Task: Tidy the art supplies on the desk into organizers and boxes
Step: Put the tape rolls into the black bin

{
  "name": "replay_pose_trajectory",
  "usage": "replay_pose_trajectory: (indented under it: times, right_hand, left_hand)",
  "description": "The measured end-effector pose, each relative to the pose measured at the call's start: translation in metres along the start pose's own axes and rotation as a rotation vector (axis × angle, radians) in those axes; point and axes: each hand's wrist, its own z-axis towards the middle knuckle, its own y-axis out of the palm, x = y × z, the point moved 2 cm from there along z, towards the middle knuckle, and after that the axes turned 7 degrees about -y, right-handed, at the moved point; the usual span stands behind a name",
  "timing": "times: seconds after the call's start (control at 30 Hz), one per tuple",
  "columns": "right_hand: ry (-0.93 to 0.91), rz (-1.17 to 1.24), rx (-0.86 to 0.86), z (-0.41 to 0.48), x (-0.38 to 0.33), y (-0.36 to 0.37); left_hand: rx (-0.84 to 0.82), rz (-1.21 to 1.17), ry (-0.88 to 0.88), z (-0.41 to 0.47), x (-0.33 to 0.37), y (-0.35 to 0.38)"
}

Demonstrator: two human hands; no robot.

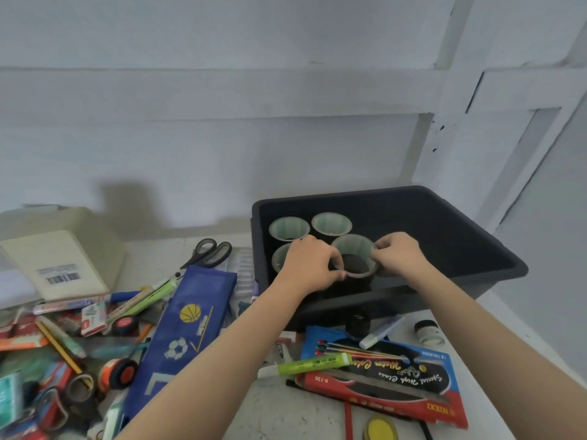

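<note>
Head view: a dark bin (444, 217) stands on the desk (286, 408) at 3 o'clock of the clutter, against the wall. Inside it, near its 9 o'clock wall, four pale-lined cups stand upright in a tight square. The cup (355, 246) at the square's 4 o'clock corner is held by both hands. The left hand (313, 262) pinches its rim at 9 o'clock with thumb and curled fingers. The right hand (398, 254) pinches the rim at 3 o'clock in the same way. The three other cups (332, 223) sit just beside it, and the one at 8 o'clock is partly hidden behind the left hand. Scissors (208, 252) lie at the bin's 9 o'clock, with a blue pencil case (187, 315) below them. A paint box (381, 373) lies at the bin's 6 o'clock, and a green marker (314, 363) rests across its 9 o'clock end. A small jar (428, 331) stands at the paint box's 1 o'clock. A beige box (63, 258) sits at the desk's 9 o'clock edge, above loose pens and tape rolls (79, 389).
</note>
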Motion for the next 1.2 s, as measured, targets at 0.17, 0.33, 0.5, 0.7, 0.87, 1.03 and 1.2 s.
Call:
replay_pose_trajectory:
  times: [0.17, 0.33, 0.5, 0.7, 0.87, 1.03, 1.2]
  right_hand:
    - [-0.088, -0.050, -0.217, -0.001, -0.001, 0.005]
    - [-0.098, -0.053, -0.365, 0.000, 0.000, 0.007]
    - [-0.078, -0.110, -0.306, 0.004, 0.005, 0.012]
    - [-0.147, -0.149, -0.230, 0.010, 0.005, 0.015]
    - [-0.414, -0.262, -0.053, -0.004, -0.015, 0.019]
    - [-0.628, -0.185, -0.030, -0.036, -0.058, 0.040]
    - [-0.836, -0.111, -0.138, -0.077, -0.116, 0.085]
  left_hand:
    - [0.001, 0.058, -0.055, 0.004, -0.004, 0.007]
    - [0.053, 0.156, -0.125, 0.006, -0.006, 0.009]
    - [0.061, 0.152, -0.177, 0.006, -0.009, 0.012]
    - [0.027, -0.223, -0.177, 0.001, -0.013, -0.001]
    - [0.191, -0.371, -0.161, -0.017, -0.016, -0.022]
    - [0.372, -0.281, -0.245, -0.055, -0.041, -0.051]
    - [0.612, -0.147, -0.518, -0.123, -0.114, -0.091]
